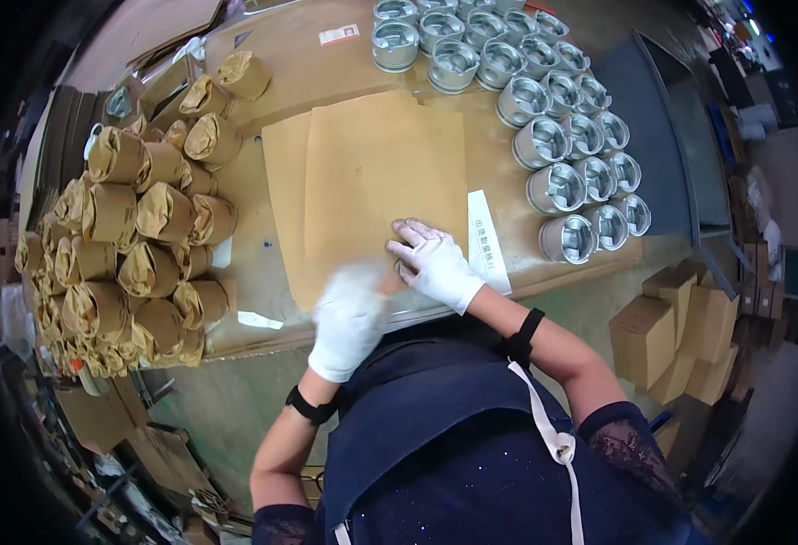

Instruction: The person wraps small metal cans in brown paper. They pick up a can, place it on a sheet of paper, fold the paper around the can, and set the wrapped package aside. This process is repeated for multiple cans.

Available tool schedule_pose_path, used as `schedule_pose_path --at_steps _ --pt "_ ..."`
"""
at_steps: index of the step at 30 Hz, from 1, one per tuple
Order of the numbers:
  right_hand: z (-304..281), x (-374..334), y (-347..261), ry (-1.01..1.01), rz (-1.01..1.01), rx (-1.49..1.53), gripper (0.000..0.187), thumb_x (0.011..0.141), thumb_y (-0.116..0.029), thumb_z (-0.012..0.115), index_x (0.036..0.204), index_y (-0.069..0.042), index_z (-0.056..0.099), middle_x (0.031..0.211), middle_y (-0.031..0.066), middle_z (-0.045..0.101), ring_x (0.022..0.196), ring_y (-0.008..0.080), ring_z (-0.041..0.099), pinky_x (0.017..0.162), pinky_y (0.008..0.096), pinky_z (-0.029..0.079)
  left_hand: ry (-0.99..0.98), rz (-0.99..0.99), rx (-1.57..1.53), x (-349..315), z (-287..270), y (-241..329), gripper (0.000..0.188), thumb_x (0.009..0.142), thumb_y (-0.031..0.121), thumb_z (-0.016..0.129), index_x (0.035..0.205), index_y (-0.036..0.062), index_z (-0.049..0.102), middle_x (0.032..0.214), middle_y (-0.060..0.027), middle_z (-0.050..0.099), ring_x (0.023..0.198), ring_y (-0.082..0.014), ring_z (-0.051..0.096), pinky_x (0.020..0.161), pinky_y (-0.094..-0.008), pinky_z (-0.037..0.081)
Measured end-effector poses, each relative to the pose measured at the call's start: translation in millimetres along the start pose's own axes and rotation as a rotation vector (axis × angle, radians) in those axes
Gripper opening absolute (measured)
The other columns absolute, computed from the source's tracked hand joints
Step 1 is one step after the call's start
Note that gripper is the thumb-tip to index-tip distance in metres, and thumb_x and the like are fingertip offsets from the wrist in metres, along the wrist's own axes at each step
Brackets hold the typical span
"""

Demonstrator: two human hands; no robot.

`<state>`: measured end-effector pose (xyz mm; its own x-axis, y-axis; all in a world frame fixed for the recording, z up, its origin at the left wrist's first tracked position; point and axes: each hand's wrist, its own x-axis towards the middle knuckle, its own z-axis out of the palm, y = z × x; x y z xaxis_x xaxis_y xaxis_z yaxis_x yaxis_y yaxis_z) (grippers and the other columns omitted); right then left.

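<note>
Sheets of brown kraft paper [372, 173] lie stacked on the table in front of me. My right hand [440, 268], in a white glove with bare fingertips, rests on the stack's near right part with its fingers stretched out and apart. At the near edge of the paper is my left hand [349, 313], also gloved in white. Motion smears its fingers, so whether it holds anything cannot be made out. Bare metal pistons [563, 186] stand upright in rows to the right and far right. Piled at the left are several paper-wrapped pistons [164, 211].
A printed white paper slip [487, 241] lies beside the sheets, and a white scrap [260, 321] near the front edge. A dark grey bin [681, 136] stands past the table's right side. Cardboard boxes [644, 341] sit on the floor at the right.
</note>
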<state>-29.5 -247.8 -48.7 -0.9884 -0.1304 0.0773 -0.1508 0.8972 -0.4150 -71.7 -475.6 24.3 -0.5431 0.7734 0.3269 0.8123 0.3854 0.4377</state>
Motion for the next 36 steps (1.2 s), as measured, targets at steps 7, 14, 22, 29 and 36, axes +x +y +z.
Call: schedule_pose_path --at_steps 7,14,22,29,36 --pt "-46 -25 54 0.217 0.652 0.45 0.027 0.093 -0.016 0.066 0.115 -0.003 0.076 0.099 0.0191 0.077 0.092 0.0308 0.075 0.084 0.0373 0.057 -0.139 0.036 0.361 4 90 -7 0.036 0.093 0.022 0.064 0.128 0.0211 0.069 0.138 -0.0114 0.061 0.115 -0.0239 0.061 0.083 -0.0389 0.051" --pt "-33 -74 92 0.229 0.798 0.792 0.031 0.094 -0.025 0.07 0.117 -0.005 0.077 0.103 0.0174 0.079 0.094 0.0216 0.076 0.085 0.0337 0.057 -0.175 0.218 0.239 20 113 -14 0.032 0.093 0.022 0.062 0.123 0.0136 0.071 0.139 -0.0164 0.063 0.119 -0.0348 0.064 0.098 -0.0465 0.053" --pt "-114 -114 108 0.571 0.873 0.156 0.022 0.094 -0.026 0.071 0.103 -0.007 0.078 0.085 0.0138 0.074 0.072 0.0245 0.071 0.066 0.0379 0.055 -0.406 0.176 0.188 40 120 16 0.038 0.099 0.021 0.055 0.134 0.0117 0.066 0.149 -0.0202 0.056 0.128 -0.0397 0.06 0.101 -0.049 0.053" --pt "-143 -136 103 0.209 0.797 -0.696 0.044 0.086 -0.055 0.074 0.075 -0.013 0.072 0.066 0.0114 0.068 0.065 0.0323 0.067 0.061 0.0475 0.052 -0.318 -0.039 0.056 25 110 -5 0.034 0.097 0.019 0.057 0.125 0.0035 0.067 0.137 -0.0177 0.066 0.129 -0.0333 0.063 0.107 -0.0451 0.052" --pt "-145 -142 123 -0.135 0.652 -0.697 0.04 0.074 -0.054 0.083 0.077 -0.016 0.072 0.069 0.007 0.07 0.066 0.03 0.069 0.062 0.0465 0.051 -0.057 0.133 -0.094 33 119 -28 0.033 0.092 0.013 0.064 0.124 0.0063 0.068 0.13 -0.0154 0.07 0.119 -0.0325 0.069 0.1 -0.0411 0.058"
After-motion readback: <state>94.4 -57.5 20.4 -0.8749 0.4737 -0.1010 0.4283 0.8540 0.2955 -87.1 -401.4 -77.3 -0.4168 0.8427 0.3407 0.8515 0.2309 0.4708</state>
